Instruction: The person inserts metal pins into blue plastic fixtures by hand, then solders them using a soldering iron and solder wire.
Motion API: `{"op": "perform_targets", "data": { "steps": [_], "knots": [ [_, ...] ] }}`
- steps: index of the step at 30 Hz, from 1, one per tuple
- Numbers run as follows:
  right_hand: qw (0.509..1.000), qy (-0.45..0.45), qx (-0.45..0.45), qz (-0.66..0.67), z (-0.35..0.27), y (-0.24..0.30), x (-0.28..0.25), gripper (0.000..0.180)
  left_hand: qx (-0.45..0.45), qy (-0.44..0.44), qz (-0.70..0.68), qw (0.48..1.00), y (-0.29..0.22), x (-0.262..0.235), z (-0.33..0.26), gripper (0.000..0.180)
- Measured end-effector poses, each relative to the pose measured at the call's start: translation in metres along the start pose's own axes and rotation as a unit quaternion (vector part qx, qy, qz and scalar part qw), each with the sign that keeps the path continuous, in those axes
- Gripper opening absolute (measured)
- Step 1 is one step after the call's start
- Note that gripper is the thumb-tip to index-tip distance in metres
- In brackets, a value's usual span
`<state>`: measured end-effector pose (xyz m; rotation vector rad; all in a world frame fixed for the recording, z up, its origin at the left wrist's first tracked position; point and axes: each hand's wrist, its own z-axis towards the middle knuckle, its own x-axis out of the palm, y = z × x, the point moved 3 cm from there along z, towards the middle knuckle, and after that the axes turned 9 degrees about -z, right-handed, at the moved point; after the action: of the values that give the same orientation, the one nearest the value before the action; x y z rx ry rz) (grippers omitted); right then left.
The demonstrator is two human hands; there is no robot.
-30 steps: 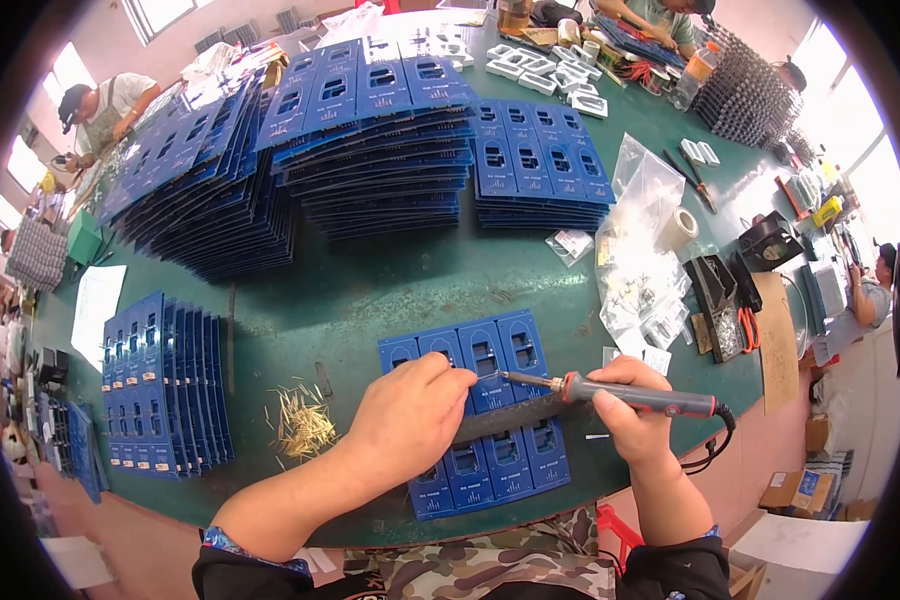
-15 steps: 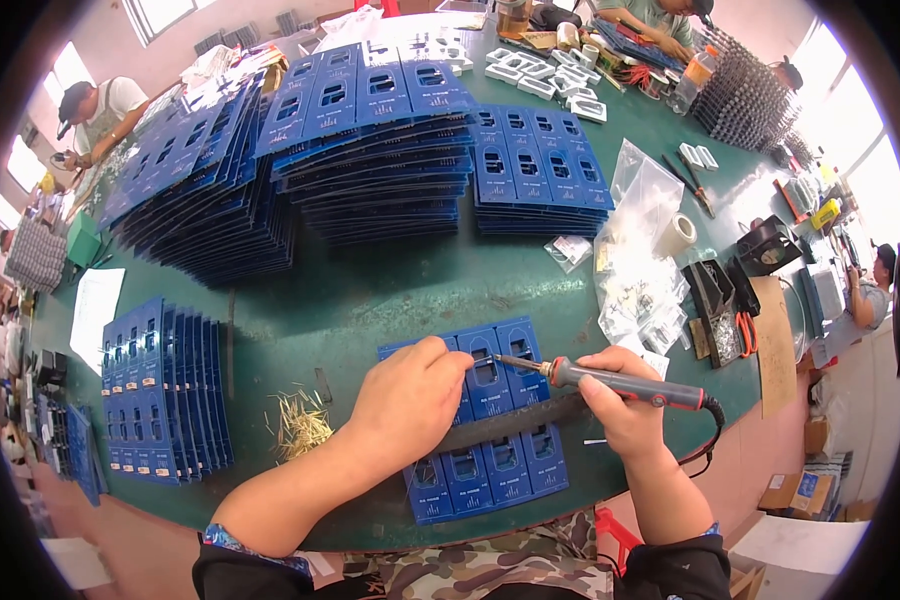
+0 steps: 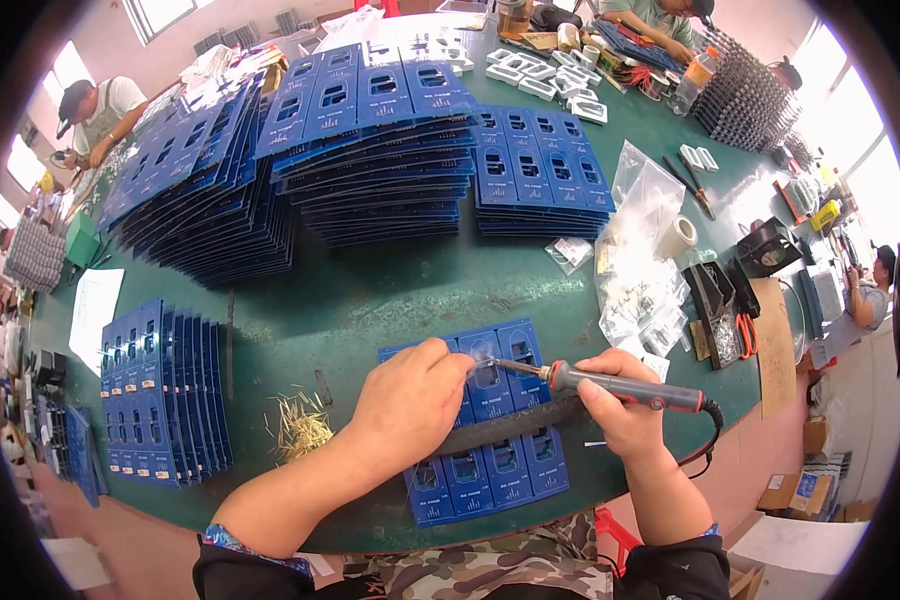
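A blue circuit board panel [image 3: 515, 495] with several cut-out windows lies on the green table in front of me, a dark strip [image 3: 515, 423] across its middle. In my right hand [image 3: 622, 405] is a soldering iron [image 3: 625, 387] with a grey and red handle, held like a pen. Its tip points left and meets the panel's upper part by a window, where a wisp of smoke [image 3: 487, 357] hangs. My left hand [image 3: 410, 395] rests over the panel's left side. Its thumb and finger pinch close to the tip; what they hold is too small to make out.
Tall stacks of blue panels [image 3: 375, 190] stand at the back, with more upright panels [image 3: 165, 390] at left. Cut metal leads [image 3: 300, 425] lie left of my forearm. At right are a plastic bag of parts [image 3: 635, 270], a black tray [image 3: 715, 310] and a small fan [image 3: 768, 247]. Co-workers sit around.
Smoke now rises at the iron's tip, and the tip has dipped slightly lower on the panel. Both hands have stayed almost in place.
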<state>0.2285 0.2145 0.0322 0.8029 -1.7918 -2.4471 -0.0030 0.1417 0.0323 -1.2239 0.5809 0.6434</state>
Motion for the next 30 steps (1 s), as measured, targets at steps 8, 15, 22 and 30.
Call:
{"op": "perform_targets", "data": {
  "steps": [8,15,22,30],
  "knots": [
    [1.0,-0.012,-0.025,0.005,-0.0025,-0.0071,-0.0006,0.016,0.01,-0.007,-0.009,1.0,0.0001,-0.0013,-0.0014,0.014],
    [1.0,-0.006,-0.025,0.003,-0.0027,-0.0052,-0.0003,0.016,0.02,-0.008,0.0,1.0,-0.0013,-0.0011,-0.0014,0.014],
    [0.999,-0.002,-0.04,-0.013,-0.0016,-0.0054,-0.0006,0.016,0.024,-0.001,0.008,1.0,-0.0015,-0.0006,-0.0002,0.014],
    [0.998,-0.004,-0.061,-0.02,-0.0004,-0.0016,-0.0002,0.017,0.021,-0.002,0.007,1.0,-0.0012,-0.0004,-0.0005,0.014]
  ]
}}
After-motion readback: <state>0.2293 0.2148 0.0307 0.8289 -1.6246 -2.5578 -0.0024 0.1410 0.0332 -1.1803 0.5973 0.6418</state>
